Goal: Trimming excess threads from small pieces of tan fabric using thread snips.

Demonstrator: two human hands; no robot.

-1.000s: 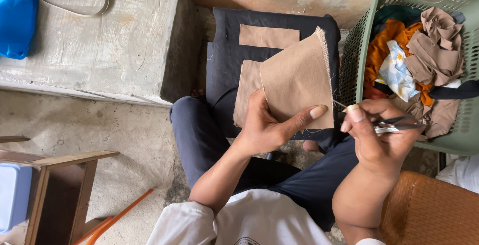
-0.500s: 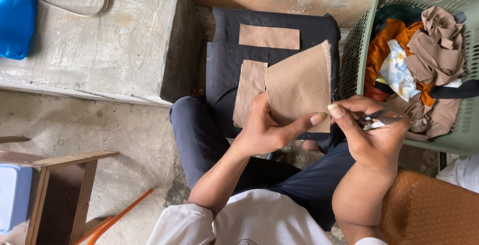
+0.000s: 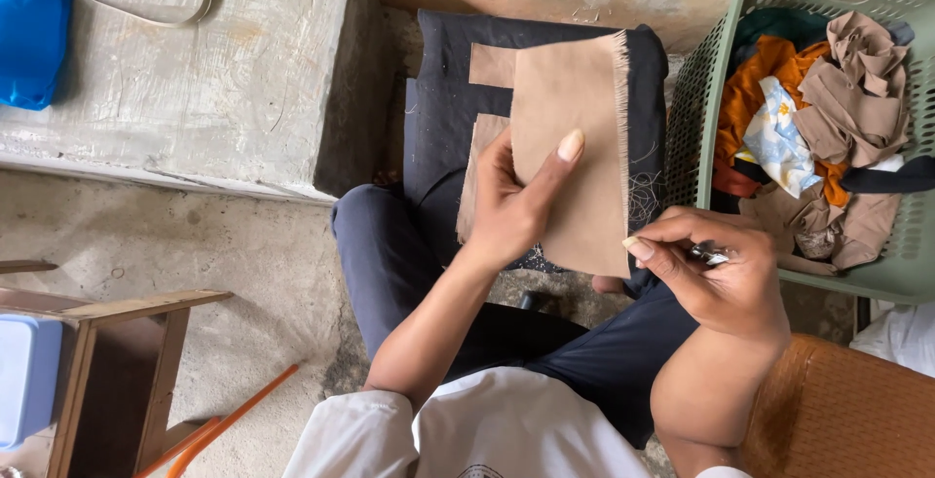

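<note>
My left hand (image 3: 511,207) holds a tan rectangular piece of cloth (image 3: 575,137) upright, thumb across its front. The cloth's right edge is frayed with loose threads. My right hand (image 3: 716,269) is closed around a small metal tool (image 3: 711,255), probably thread snips, with its thumb touching the cloth's lower right corner. Under the cloth lies a dark navy cloth (image 3: 438,98) with two more tan pieces (image 3: 490,64) on it. My legs in dark trousers (image 3: 390,264) are below.
A green plastic basket (image 3: 701,98) full of mixed cloth scraps stands at the right. A concrete step (image 3: 195,79) with a blue bag (image 3: 34,40) is at the upper left. A wooden stool (image 3: 127,371) and orange sticks (image 3: 229,420) are at the lower left.
My left hand has turned the tan cloth upright, its frayed edge now to the right. My right hand has moved left and down from the basket to the cloth's lower corner.
</note>
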